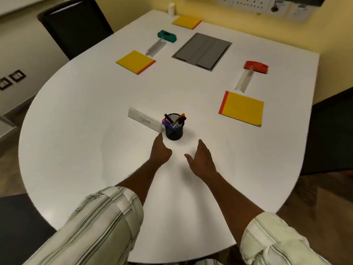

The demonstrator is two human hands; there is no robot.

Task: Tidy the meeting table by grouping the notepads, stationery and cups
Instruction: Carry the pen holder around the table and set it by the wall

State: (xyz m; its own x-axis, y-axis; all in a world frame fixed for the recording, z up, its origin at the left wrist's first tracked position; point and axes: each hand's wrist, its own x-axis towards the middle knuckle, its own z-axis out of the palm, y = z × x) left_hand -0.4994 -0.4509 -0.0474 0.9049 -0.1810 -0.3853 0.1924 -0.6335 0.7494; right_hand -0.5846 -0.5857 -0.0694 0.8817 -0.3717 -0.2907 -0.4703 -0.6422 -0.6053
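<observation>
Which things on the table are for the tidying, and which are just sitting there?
For tidying: left notepad, far notepad, right notepad, pen pot, white cup, green desk tool, red desk tool.
Just there: name cards, grey hatch, black chair.

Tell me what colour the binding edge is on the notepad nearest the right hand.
Orange-red, along the left side of the yellow notepad; the head view shows it.

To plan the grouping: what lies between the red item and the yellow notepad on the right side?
A folded white card lies between the red item and that yellow notepad; the head view shows it.
</observation>
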